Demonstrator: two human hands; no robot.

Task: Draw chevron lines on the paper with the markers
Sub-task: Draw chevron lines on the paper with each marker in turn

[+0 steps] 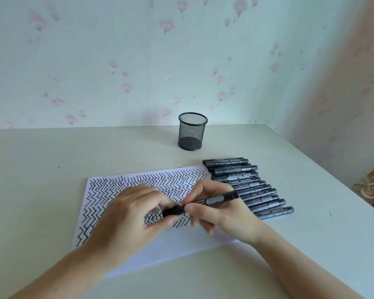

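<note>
Both hands on one marker (205,201): your left hand (136,214) pinches its cap (172,211), your right hand (216,210) grips the barrel, above half-filled paper (181,240). Likely capping or uncapping; can't tell which.

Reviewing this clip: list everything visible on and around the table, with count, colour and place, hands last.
paper: one, white, chevron-covered, centre of table
held marker: one, black, above the paper
cap: one, black, at the held marker's left end
row of markers: about a dozen, black, right of the paper
mesh pen cup: one, black, upright at the back
table: one, off-white
wallpaper: pale, pink flowers
left hand: pinches the cap
right hand: grips the held marker
</note>
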